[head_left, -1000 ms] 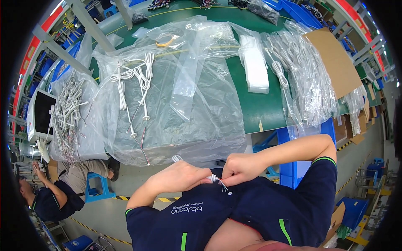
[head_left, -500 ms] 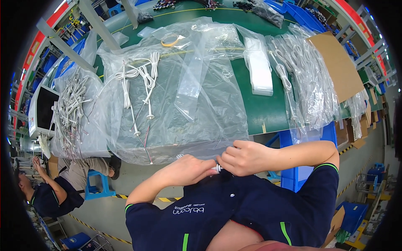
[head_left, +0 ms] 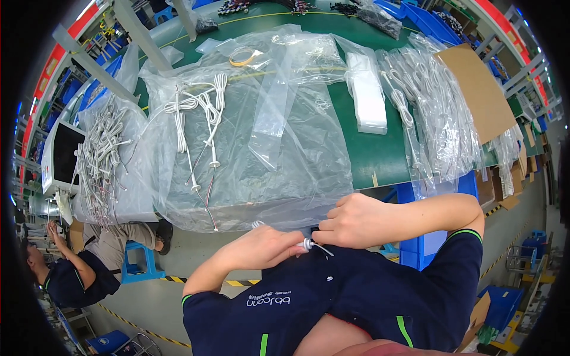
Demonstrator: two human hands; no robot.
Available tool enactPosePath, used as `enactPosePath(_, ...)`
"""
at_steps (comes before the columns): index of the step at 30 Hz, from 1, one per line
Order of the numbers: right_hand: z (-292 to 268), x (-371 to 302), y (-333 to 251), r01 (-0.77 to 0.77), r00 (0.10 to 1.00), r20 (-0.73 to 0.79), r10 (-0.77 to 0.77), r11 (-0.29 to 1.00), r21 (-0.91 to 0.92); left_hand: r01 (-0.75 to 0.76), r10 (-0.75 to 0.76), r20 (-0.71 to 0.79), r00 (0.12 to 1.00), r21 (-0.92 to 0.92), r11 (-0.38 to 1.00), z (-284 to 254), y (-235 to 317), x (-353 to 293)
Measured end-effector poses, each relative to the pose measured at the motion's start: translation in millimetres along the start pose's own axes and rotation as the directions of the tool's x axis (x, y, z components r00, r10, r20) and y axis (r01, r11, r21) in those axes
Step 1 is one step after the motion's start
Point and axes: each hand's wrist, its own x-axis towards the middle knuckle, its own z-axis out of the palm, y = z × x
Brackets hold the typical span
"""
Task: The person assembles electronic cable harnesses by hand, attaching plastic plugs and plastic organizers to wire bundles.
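In front of my chest, my left hand (head_left: 266,247) is closed around a white cable (head_left: 257,224), whose coil peeks out above the knuckles. A round white collar (head_left: 307,244) on that cable sticks out past my fingertips, and thin loose wires (head_left: 323,250) trail from it to the right. Close beside the collar, my right hand (head_left: 351,221) has its fingers curled together; whatever is between them is hidden. On the plastic sheeting (head_left: 297,154) lie two bundled white cables (head_left: 212,113) with similar collars and thin wire ends.
Left on the bench is a heap of white cables (head_left: 104,157) beside a dark-screened monitor (head_left: 62,155). Bagged cables (head_left: 442,118), cardboard (head_left: 478,92) and white bags (head_left: 366,95) occupy the right. A tape roll (head_left: 241,57) lies far back. Another person (head_left: 74,267) sits at far left.
My right hand has moved slightly right and up, away from the collar. The thin wires past the collar now show. My left hand keeps hold of the cable, almost in place.
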Motion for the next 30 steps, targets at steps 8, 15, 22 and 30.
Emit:
enactPosePath(8, -4, 5, 26, -0.166, 0.985, 0.168, 0.046, 0.532, 0.830, -0.054, 0.049, -0.089, 0.995, -0.059, 0.997, 7, 5, -1)
enactPosePath(15, -9, 11, 15, -0.150, 0.988, 0.127, 0.092, 0.785, 0.601, -0.009, 0.018, -0.064, 0.998, 0.149, 0.989, 10, 6, 4)
enactPosePath(22, -3, 10, 13, 0.036, 0.983, -0.170, 0.069, 0.835, 0.549, -0.031, 0.045, -0.144, 0.989, 0.102, 0.994, 7, 4, 9)
enactPosePath(30, 0, 9, 15, 0.004, 0.813, -0.577, -0.080, 0.991, -0.131, -0.013, 0.026, -0.298, 0.954, 0.046, 0.999, 7, 2, 10)
